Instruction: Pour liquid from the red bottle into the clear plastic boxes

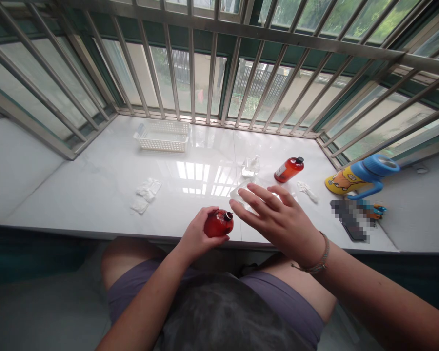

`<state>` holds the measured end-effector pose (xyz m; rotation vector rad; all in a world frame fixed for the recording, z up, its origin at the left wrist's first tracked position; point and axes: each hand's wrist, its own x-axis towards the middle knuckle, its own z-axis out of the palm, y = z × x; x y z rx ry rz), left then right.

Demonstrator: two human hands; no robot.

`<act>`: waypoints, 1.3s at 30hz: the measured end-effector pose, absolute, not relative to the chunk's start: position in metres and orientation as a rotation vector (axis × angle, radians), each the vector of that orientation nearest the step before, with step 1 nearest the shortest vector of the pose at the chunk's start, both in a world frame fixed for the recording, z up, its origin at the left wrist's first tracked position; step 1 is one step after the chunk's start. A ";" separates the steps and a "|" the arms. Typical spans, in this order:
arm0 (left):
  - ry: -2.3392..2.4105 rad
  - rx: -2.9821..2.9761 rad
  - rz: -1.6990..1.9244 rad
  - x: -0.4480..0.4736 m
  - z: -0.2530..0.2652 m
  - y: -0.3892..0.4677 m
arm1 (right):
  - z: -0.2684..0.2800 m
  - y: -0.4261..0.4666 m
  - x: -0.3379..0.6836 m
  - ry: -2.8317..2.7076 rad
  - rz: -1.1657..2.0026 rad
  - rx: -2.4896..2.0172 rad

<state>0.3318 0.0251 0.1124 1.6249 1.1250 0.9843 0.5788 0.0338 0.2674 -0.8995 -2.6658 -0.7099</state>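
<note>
My left hand (196, 231) is wrapped round a red, rounded bottle (216, 225) near the table's front edge. A small dark cap or neck (228, 216) shows at the bottle's top, which tilts to the right. To the right of it, my right hand (278, 214) hovers with its fingers spread and nothing visible in them. Beneath those fingers lies a clear plastic piece (237, 192), partly hidden by the hand. A second red bottle (289, 170), with a black cap and a pale label, stands beyond my right hand. A small clear bottle (250, 166) is beside it.
A white perforated basket (163, 139) sits at the back left. Crumpled white tissues (146, 194) lie left of centre, and another tissue (308, 191) on the right. A blue and yellow flask (354, 178) stands right, behind a blurred dark phone-like slab (349, 222). Metal window bars (214, 73) border the back.
</note>
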 end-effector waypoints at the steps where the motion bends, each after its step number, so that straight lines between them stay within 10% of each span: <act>1: 1.126 1.624 0.985 0.332 0.113 0.025 | 0.267 0.034 0.579 -2.667 -0.704 -0.903; 39: 1.332 1.525 1.150 0.315 0.152 0.088 | 0.107 0.014 0.672 -1.782 0.158 -1.748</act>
